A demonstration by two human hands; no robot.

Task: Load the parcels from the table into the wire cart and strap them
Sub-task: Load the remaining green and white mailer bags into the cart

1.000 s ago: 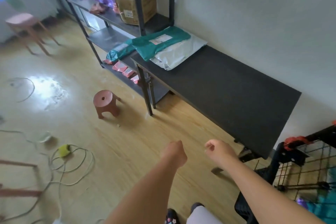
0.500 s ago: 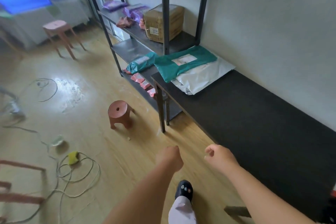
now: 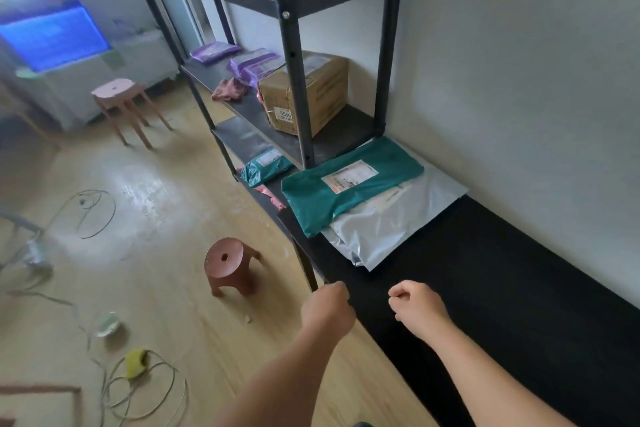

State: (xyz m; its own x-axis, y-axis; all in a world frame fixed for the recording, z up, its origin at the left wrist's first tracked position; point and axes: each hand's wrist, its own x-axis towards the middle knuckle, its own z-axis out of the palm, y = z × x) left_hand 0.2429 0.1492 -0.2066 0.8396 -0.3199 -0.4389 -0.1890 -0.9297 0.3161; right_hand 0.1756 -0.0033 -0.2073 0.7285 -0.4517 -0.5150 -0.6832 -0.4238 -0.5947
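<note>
A green parcel bag with a white label (image 3: 349, 187) lies on top of a silver-white parcel bag (image 3: 388, 225) at the far end of the black table (image 3: 502, 288). My left hand (image 3: 327, 308) is a loose fist over the table's front edge, holding nothing. My right hand (image 3: 417, 308) is also curled and empty, above the table top a short way in front of the parcels. The wire cart is out of view.
A dark metal shelf rack (image 3: 294, 80) stands just beyond the table, holding a cardboard box (image 3: 304, 94), purple bags (image 3: 249, 62) and a small green bag (image 3: 265, 166). A low brown stool (image 3: 230, 265), a pink stool (image 3: 121, 104) and loose cables (image 3: 138, 388) are on the wooden floor.
The view has swung left and forward, so the cart has left the frame and the parcels are much closer. Both hands stay curled and empty, now over the table's edge.
</note>
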